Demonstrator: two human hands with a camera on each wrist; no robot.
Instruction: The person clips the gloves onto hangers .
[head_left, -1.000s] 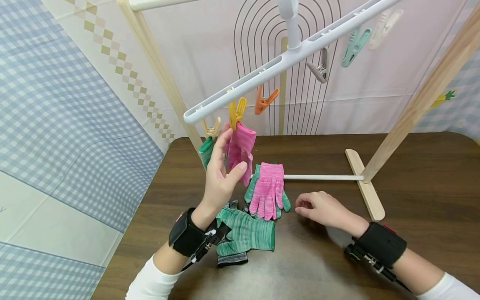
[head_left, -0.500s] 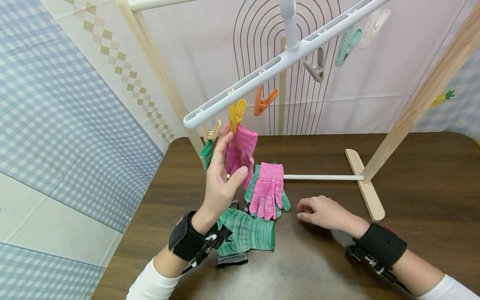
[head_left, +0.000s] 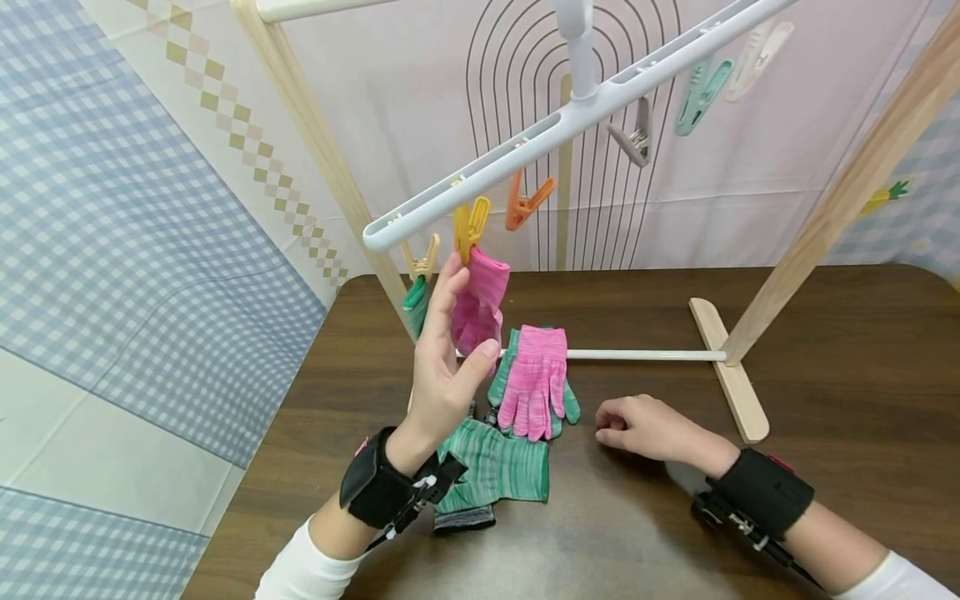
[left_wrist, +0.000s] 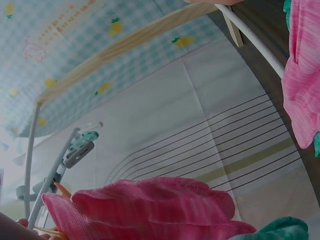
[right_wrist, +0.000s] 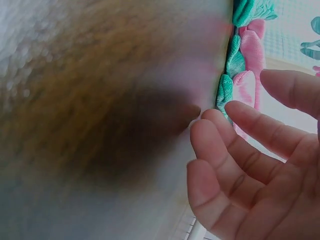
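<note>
A pink knit glove (head_left: 483, 287) hangs from a yellow clothespin (head_left: 471, 225) on the white rack bar. Beside it my left hand (head_left: 441, 358) is raised with fairly straight fingers, fingertips right at the clothespin's lower end. The same pink glove (left_wrist: 150, 210) fills the bottom of the left wrist view. Behind my left fingers, a green glove (head_left: 415, 302) hangs from a beige clothespin (head_left: 422, 257), partly hidden. My right hand (head_left: 647, 427) rests low over the table with loosely curled fingers and nothing in them. To its left, another pink glove (head_left: 534, 375) lies on a green one.
A striped green glove (head_left: 506, 467) overlaps a dark grey glove (head_left: 465, 518) on the table near my left wrist. Orange (head_left: 528, 200), grey (head_left: 637, 133), mint (head_left: 701, 96) and white clothespins hang along the slanted bar (head_left: 525, 154). A wooden post (head_left: 825, 217) stands at right.
The hanging pink glove and the bar sway slightly. My left hand stays by the yellow clothespin, its thumb a little lower. My right hand has sunk slightly.
</note>
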